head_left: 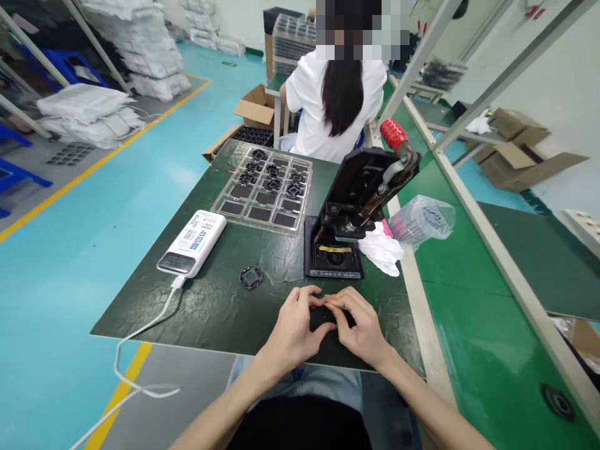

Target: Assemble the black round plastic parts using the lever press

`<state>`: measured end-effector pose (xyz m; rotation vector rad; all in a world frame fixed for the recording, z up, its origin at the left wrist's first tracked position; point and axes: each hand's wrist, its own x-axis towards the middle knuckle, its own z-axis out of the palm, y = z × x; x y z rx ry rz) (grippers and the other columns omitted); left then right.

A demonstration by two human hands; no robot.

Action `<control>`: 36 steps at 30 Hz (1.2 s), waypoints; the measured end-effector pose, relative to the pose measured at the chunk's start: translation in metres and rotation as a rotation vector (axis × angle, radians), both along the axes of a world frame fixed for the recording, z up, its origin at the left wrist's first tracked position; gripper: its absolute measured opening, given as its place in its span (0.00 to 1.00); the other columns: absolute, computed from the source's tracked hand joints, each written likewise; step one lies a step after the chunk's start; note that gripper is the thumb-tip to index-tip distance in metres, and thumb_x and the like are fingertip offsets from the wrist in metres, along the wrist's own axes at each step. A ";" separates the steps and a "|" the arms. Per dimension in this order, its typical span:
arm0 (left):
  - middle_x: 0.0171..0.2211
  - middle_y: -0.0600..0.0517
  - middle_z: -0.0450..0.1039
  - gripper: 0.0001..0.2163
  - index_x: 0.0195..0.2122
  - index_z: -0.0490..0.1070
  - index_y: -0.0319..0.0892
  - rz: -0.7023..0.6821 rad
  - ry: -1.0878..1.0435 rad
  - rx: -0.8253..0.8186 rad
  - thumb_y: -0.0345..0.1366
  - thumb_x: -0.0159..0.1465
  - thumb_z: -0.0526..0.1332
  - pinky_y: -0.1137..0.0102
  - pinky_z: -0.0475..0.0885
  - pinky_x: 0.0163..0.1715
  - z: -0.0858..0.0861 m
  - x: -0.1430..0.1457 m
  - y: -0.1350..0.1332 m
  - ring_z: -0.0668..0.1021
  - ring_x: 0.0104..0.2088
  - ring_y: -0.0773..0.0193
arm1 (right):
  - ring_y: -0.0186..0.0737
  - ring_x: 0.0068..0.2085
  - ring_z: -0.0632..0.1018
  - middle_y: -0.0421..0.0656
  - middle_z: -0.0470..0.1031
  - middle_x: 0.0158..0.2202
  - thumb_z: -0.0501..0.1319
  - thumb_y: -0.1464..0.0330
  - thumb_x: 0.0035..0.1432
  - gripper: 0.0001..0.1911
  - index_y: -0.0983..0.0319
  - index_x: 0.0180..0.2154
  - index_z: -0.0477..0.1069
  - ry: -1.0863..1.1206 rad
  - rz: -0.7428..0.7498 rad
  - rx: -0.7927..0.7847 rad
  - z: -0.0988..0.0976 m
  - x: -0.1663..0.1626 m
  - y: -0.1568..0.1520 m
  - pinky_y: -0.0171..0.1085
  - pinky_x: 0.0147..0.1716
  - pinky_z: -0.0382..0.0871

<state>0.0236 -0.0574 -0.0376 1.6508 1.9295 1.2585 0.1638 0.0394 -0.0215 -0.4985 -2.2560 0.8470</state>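
Near the front edge of the dark green table, my left hand (pixel 295 325) curls its fingers and thumb around the side of a black part (pixel 322 317) with a rounded rim. My right hand (pixel 360 328) is closed from the other side, thumb and fingertips pinched together at the part's upper edge. Fingers cover much of the part, and whatever the right fingertips pinch is too small to make out. Just beyond my hands stands a black lever press (pixel 334 265) with a red grip (pixel 394 134), its top raised. To the left lies a round black part (pixel 251 277).
A clear tray (pixel 225 208) holds several round black parts at the table's back. A white power bank (pixel 192 240) with a cable lies left. White tissue (pixel 382 250) and a plastic bag (pixel 422 220) are right of the press. A person (pixel 304 84) sits ahead.
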 end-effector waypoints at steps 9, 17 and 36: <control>0.45 0.47 0.77 0.23 0.45 0.64 0.45 -0.004 -0.032 -0.021 0.28 0.54 0.74 0.57 0.80 0.45 0.003 0.002 -0.002 0.81 0.46 0.53 | 0.41 0.38 0.83 0.46 0.82 0.39 0.57 0.72 0.69 0.10 0.60 0.41 0.78 0.312 -0.411 -0.022 0.036 0.021 0.020 0.40 0.38 0.79; 0.48 0.46 0.78 0.21 0.52 0.65 0.46 -0.006 0.002 0.073 0.32 0.61 0.70 0.56 0.79 0.48 0.037 -0.025 0.037 0.80 0.48 0.53 | 0.45 0.40 0.84 0.45 0.84 0.38 0.58 0.70 0.68 0.19 0.59 0.58 0.75 0.486 -0.467 0.070 0.111 0.027 0.070 0.46 0.43 0.79; 0.50 0.42 0.72 0.26 0.53 0.62 0.42 0.041 0.160 0.113 0.36 0.58 0.72 0.51 0.77 0.51 0.012 -0.045 0.074 0.75 0.53 0.48 | 0.30 0.33 0.78 0.40 0.77 0.30 0.62 0.56 0.67 0.20 0.68 0.35 0.77 0.256 -0.177 -0.072 0.172 -0.078 0.225 0.34 0.37 0.75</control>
